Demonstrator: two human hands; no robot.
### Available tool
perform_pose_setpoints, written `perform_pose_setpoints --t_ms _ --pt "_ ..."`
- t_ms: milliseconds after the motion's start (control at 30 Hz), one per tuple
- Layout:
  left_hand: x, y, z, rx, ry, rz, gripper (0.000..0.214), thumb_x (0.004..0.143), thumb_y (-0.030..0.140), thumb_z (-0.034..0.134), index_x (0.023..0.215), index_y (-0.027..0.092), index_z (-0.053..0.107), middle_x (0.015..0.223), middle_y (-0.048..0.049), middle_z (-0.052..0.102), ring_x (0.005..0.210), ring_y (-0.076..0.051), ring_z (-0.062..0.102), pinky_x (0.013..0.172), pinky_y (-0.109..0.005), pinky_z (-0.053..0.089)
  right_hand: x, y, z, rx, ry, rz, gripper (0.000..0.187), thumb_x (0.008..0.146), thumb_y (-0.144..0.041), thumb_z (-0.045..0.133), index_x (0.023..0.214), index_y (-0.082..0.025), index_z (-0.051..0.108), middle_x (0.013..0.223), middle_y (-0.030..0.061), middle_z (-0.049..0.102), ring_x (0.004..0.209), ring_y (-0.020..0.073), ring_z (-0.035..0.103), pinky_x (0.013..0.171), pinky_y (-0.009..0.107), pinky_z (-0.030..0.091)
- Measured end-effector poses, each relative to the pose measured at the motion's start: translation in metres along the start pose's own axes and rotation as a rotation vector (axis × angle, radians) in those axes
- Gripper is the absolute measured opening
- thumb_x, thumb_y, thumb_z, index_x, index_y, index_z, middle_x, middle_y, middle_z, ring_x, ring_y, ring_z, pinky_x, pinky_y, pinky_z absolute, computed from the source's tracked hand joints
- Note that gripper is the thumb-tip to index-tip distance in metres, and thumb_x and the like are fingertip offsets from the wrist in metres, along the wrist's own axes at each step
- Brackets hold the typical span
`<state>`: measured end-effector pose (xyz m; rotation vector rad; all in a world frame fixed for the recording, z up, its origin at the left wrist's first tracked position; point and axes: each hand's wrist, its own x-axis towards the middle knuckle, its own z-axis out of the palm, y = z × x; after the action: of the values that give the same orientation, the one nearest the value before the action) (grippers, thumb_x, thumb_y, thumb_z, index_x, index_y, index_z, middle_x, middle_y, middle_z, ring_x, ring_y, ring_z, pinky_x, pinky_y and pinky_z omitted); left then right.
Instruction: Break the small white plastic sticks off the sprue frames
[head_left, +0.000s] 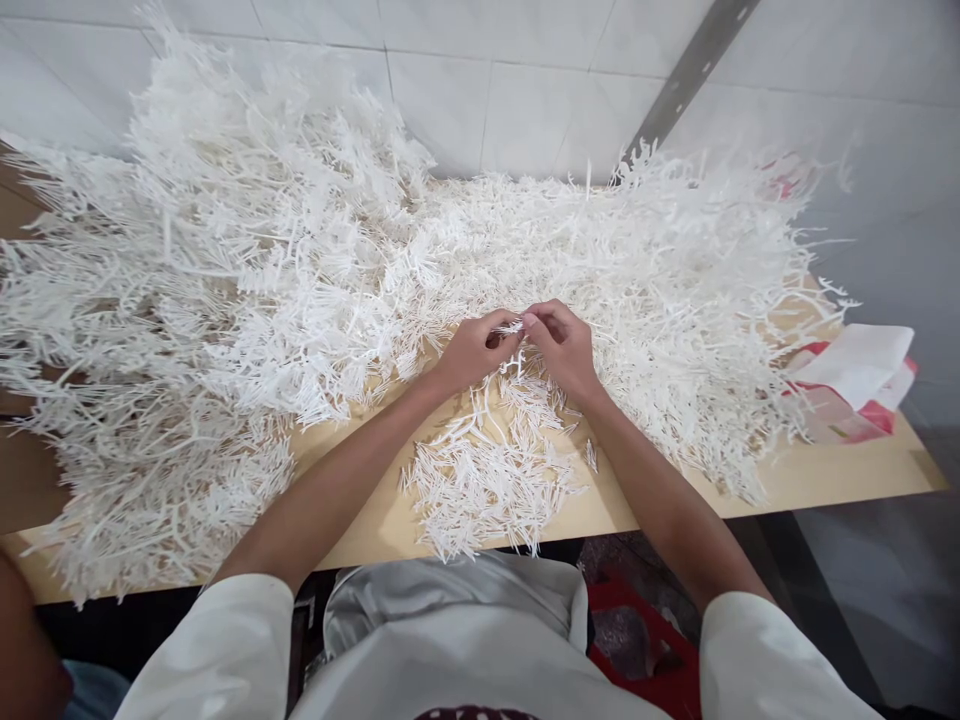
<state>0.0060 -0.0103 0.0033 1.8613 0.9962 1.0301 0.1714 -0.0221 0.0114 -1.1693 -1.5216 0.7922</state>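
Seen from above, two bare arms reached forward over a tan table (825, 480). The left hand (471, 352) and the right hand (564, 345) met just above the middle of the view, their fingertips almost touching.

Between them was a small white plastic sprig (513, 327). The left thumb and forefinger pinched its left end, and the right thumb and forefinger pinched its right end. Both hands were closed tight on it, with the other fingers curled in. Only a short stretch of the sprig showed in the gap between the fingertips. It was not clear whether it hung free of the pieces behind it.

A huge heap (225, 260) of similar white branched pieces wrapped around the hands from 9 o'clock through 12 to 3 o'clock, covering most of the table. At 6 o'clock from the hands, between the forearms, lay a small pile (487, 480) of short white pieces near the table's front edge. At 3 o'clock, by the right end of the table, sat a red and white bag (855, 385). A white tiled wall (525, 90) rose at 12 o'clock.
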Motion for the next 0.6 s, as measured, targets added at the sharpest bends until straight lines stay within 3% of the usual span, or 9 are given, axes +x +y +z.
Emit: perform_pose_setpoints --t_ms 167,367,500,600 --pt "0.001 -0.001 0.001 0.031 0.068 -0.054 0.024 0.083 0.037 0.061 0.092 0.016 0.065 0.069 0.0027 0.061 0.054 -0.005 0.044 0.057 -0.02 0.037 0.0 0.007 0.003 -0.166 0.125 -0.105 0.026 0.091 -0.047 0.055 0.086 -0.022 0.062 0.081 -0.0013 0.063 0.076 0.0109 0.058 0.072 0.027 0.048" --pt "0.004 0.001 0.003 0.003 0.015 -0.077 0.026 0.081 0.039 0.062 0.091 0.015 0.066 0.074 0.0009 0.064 0.057 -0.006 0.047 0.056 -0.02 0.038 -0.005 0.011 0.007 -0.168 0.213 -0.152 0.024 0.097 -0.043 0.046 0.089 -0.022 0.053 0.079 -0.0021 0.056 0.072 0.0098 0.055 0.068 0.027 0.046" --pt "0.004 0.003 0.011 -0.028 0.004 -0.056 0.024 0.083 0.041 0.06 0.084 0.017 0.06 0.065 0.004 0.056 0.053 -0.006 0.043 0.053 -0.02 0.035 -0.01 0.011 0.011 -0.213 0.325 -0.311 0.018 0.098 -0.036 0.046 0.087 -0.022 0.051 0.08 -0.0016 0.051 0.073 0.0096 0.051 0.068 0.027 0.044" --pt "0.002 0.002 0.015 0.07 0.016 -0.042 0.02 0.085 0.037 0.058 0.077 0.018 0.055 0.058 0.0055 0.051 0.052 -0.007 0.041 0.053 -0.021 0.033 -0.011 0.008 0.01 -0.233 0.365 -0.431 0.015 0.098 -0.032 0.046 0.087 -0.022 0.05 0.079 -0.0014 0.048 0.073 0.0104 0.05 0.067 0.028 0.043"
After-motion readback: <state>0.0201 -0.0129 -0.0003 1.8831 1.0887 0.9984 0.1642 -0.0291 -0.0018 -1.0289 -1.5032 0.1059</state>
